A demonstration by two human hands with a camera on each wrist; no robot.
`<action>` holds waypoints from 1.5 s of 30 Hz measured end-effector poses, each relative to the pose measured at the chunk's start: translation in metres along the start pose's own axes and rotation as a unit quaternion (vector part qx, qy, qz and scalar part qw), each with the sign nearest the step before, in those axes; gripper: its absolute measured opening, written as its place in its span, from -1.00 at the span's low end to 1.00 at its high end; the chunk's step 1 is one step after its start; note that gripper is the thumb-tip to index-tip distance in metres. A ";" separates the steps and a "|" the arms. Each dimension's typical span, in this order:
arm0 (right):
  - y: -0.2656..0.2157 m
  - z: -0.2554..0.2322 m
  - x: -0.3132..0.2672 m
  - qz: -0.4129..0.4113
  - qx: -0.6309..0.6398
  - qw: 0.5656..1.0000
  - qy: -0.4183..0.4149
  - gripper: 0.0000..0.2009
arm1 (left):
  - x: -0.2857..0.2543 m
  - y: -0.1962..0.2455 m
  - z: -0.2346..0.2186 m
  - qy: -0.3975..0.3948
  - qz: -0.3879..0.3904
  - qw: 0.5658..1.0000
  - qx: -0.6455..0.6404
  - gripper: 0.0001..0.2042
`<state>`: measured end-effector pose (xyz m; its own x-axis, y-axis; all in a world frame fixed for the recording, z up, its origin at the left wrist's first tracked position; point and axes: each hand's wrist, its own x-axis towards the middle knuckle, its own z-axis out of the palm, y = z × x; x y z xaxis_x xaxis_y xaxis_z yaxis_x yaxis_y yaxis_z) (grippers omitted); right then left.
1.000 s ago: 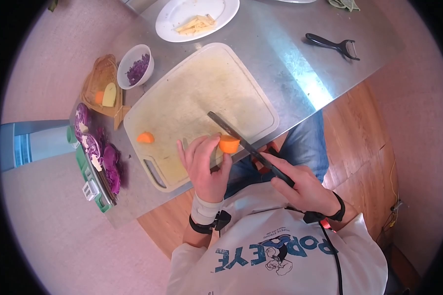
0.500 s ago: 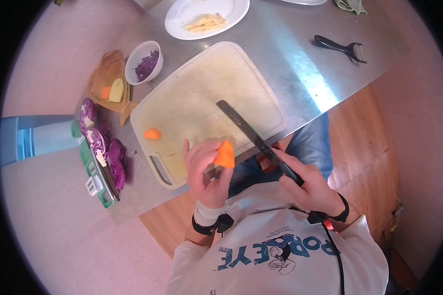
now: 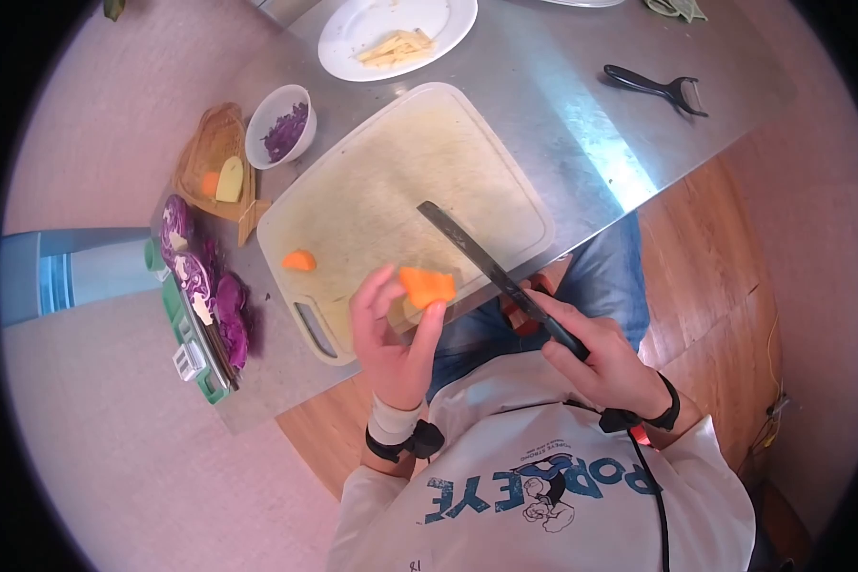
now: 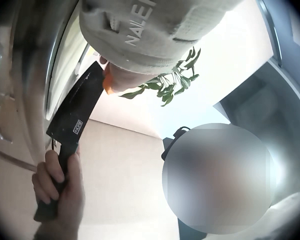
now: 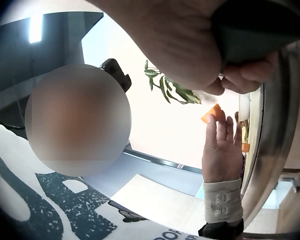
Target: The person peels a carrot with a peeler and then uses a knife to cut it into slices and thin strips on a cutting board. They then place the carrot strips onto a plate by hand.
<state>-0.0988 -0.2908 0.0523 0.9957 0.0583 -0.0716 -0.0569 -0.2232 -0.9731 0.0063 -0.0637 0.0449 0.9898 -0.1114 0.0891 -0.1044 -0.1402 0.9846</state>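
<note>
Between thumb and fingertips, the left hand (image 3: 393, 336) pinches an orange carrot chunk (image 3: 427, 287) above the near edge of the white cutting board (image 3: 410, 162). The right hand (image 3: 602, 360) grips the handle of a black knife (image 3: 477, 254), its blade slanting over the board to the right of the chunk. In the left wrist view the broad blade (image 4: 79, 102) shows close beside the orange piece (image 4: 108, 84). The right wrist view shows the left palm (image 5: 223, 159) turned up under the chunk (image 5: 211, 114). A smaller carrot piece (image 3: 299, 260) lies on the board's left part.
A plate with pale strips (image 3: 398, 48) and a bowl of shredded purple cabbage (image 3: 284, 133) stand beyond the board. At left are a basket (image 3: 210, 153), cabbage pieces (image 3: 231, 315) and a green grater (image 3: 174, 305). A black peeler (image 3: 646, 86) lies at the far right.
The left hand has lifted the carrot chunk off the board and turned it. The right hand has drawn the knife away from the chunk, a little to the right.
</note>
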 end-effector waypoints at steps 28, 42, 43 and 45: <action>-0.004 0.010 -0.001 -0.016 -0.070 0.997 0.008 -0.39 | 0.027 -0.025 0.005 -0.034 0.219 0.916 0.335 -0.53; -0.007 0.012 0.005 -0.100 -0.204 0.974 0.001 -0.33 | 0.019 -0.039 0.007 -0.016 0.238 0.916 0.323 -0.52; -0.007 0.013 0.005 -0.098 -0.204 0.974 0.002 -0.33 | 0.018 -0.040 0.007 -0.015 0.238 0.916 0.322 -0.51; -0.006 0.013 0.005 -0.099 -0.224 0.970 -0.017 -0.30 | 0.018 -0.041 0.007 -0.013 0.245 0.915 0.320 -0.51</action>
<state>-0.0949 -0.2761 0.0545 0.9807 0.1728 0.0918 0.1791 -0.6038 -0.7768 0.0282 -0.0671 0.0051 0.8073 -0.3371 0.4845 -0.5786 -0.6139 0.5370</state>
